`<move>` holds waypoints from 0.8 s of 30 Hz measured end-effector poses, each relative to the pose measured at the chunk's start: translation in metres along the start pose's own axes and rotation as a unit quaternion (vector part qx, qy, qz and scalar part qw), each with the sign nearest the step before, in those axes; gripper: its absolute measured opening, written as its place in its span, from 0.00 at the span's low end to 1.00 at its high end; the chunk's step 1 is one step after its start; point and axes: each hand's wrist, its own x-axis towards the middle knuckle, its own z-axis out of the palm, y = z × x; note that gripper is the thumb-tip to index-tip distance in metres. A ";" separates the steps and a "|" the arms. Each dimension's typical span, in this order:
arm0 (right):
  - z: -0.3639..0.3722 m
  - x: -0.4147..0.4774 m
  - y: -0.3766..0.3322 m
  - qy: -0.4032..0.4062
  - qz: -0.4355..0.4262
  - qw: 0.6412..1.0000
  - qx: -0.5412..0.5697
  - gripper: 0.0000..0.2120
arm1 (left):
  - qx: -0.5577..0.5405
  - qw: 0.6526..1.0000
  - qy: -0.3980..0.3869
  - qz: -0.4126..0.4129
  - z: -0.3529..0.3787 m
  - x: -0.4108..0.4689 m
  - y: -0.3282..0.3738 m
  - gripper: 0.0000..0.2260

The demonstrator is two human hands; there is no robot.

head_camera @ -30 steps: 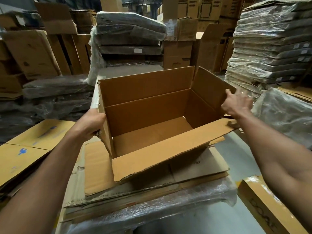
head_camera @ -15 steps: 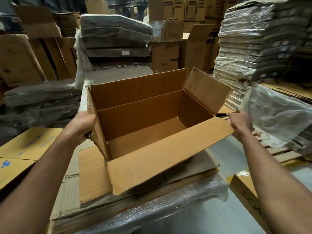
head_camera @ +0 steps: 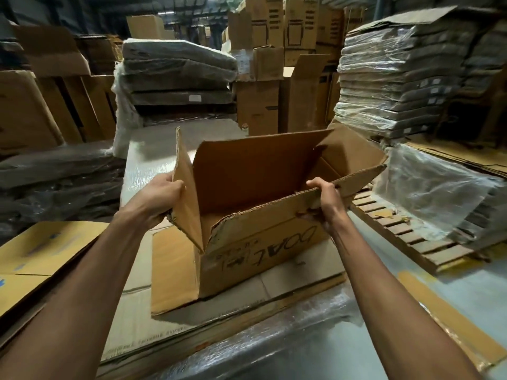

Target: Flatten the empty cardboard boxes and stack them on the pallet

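open brown cardboard box [head_camera: 260, 253] | near side wall | handwritten black marker, upside down, roughly "DOAL" | smaller scrawl beneath unreadable | flattened cardboard sheet [head_camera: 142, 344] edge print too blurred

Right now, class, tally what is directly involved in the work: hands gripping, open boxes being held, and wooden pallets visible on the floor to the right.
Hands gripping: 2, left hand, right hand
Open box held: 1
Wooden pallet: 1
Total: 4

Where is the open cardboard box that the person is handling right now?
In the head view, the open cardboard box sits centre frame atop flattened cardboard, gripped by the left hand and right hand.
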 end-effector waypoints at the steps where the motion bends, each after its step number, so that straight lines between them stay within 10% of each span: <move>1: 0.001 0.001 -0.004 -0.005 -0.001 1.000 -0.013 0.07 | 0.004 1.000 -0.004 0.003 -0.001 -0.002 0.003 0.10; 15: 0.063 -0.008 -0.107 -0.140 -0.098 0.980 -0.101 0.06 | 0.013 0.994 -0.098 0.049 -0.037 -0.025 0.055 0.10; 19: 0.096 -0.012 -0.120 -0.215 -0.149 0.940 -0.216 0.41 | 0.125 0.981 -0.127 0.071 -0.023 -0.025 0.077 0.19; 24: 0.119 -0.024 -0.124 -0.259 -0.153 0.884 -0.357 0.27 | 0.196 0.966 -0.142 0.087 -0.016 -0.023 0.084 0.21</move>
